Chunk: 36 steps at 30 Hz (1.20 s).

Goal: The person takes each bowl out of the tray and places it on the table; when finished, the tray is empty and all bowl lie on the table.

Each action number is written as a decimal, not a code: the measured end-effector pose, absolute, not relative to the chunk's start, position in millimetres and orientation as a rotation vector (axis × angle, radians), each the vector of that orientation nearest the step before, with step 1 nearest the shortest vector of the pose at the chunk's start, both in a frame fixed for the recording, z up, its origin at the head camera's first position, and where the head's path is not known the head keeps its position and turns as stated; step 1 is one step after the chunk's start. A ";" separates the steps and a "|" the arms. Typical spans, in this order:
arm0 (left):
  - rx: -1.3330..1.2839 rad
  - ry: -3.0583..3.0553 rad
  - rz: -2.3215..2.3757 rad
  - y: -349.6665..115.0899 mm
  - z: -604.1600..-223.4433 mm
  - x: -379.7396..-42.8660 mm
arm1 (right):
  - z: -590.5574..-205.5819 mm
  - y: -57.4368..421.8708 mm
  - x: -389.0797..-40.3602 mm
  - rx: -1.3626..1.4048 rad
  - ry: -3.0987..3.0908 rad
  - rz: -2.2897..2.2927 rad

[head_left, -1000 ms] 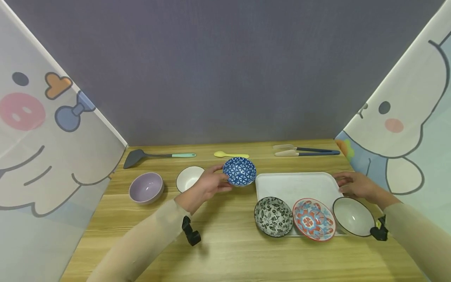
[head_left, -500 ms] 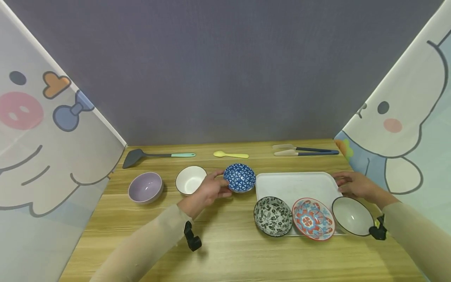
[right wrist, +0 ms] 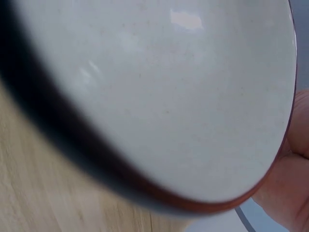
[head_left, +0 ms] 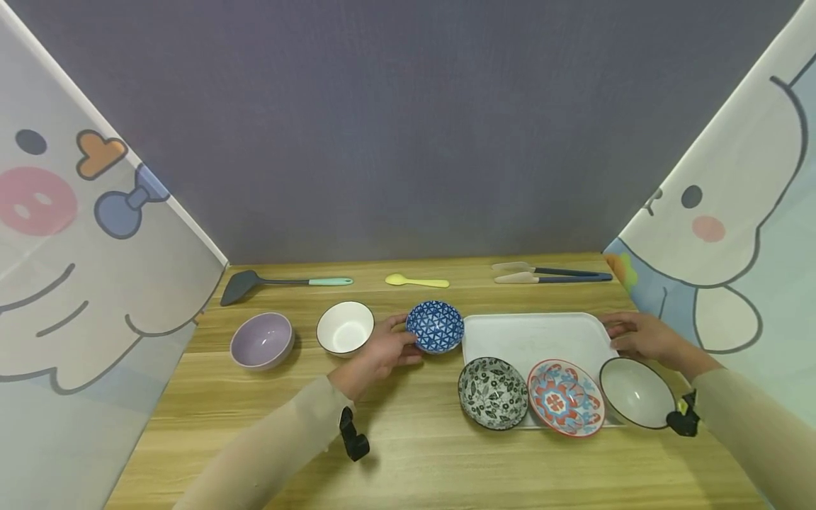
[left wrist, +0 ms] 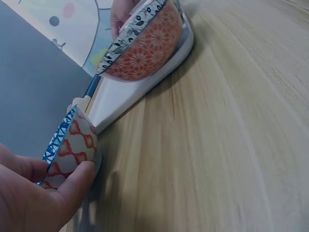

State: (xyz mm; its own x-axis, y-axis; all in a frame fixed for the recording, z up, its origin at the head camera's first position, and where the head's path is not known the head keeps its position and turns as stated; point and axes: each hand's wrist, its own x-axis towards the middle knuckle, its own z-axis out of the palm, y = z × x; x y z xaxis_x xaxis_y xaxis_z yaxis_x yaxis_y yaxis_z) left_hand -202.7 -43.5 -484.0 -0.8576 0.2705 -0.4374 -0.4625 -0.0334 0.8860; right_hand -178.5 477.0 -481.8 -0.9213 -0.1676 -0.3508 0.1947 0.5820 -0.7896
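My left hand (head_left: 387, 345) grips the left side of a small bowl (head_left: 435, 326) with a blue-and-white triangle pattern inside. In the left wrist view, the thumb presses the bowl's red-patterned outside while the fingers are at the blue rim (left wrist: 60, 134). This bowl is close over the wooden table, just left of a white tray (head_left: 535, 333). At the tray's far right corner is my right hand (head_left: 650, 338), fingers loosely bent at the edge. A white bowl with a dark rim (head_left: 637, 392) stands before that hand and hides part of it in the right wrist view.
Along the tray's front are a black floral bowl (head_left: 493, 393) and a red-and-blue bowl (head_left: 566, 397). Left of my left hand stand a white bowl (head_left: 345, 328) and a purple bowl (head_left: 262, 341). Behind lie a turner (head_left: 280, 282), a yellow spoon (head_left: 417, 281) and tongs (head_left: 553, 273).
My left hand has brought the blue-and-white bowl down and slightly toward me, beside the tray. The white bowl on the left now shows in full. My right hand has stayed in place.
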 end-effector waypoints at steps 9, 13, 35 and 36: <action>-0.109 1.773 1.884 -47.8 -487.2 -199.8 | -484.0 482.0 -180.2 0.030 2.413 -1.261; -0.123 1.758 1.893 -47.1 -487.7 -197.8 | -482.9 481.6 -182.4 0.045 2.437 -1.216; -0.028 1.688 1.726 -53.6 -490.4 -147.0 | -474.4 470.9 -191.7 0.020 2.484 -1.164; -0.001 1.688 1.718 -51.8 -490.6 -145.1 | -475.5 471.9 -191.7 0.019 2.483 -1.160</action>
State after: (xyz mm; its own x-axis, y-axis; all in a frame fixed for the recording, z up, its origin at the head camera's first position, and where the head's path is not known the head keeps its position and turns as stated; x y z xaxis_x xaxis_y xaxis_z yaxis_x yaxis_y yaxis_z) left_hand -145.1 -51.8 -490.6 -0.7429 0.4767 -0.4699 -0.4782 0.1132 0.8709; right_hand -191.7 471.9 -475.5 -0.9206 -0.1529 -0.3594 0.1777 0.6555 -0.7340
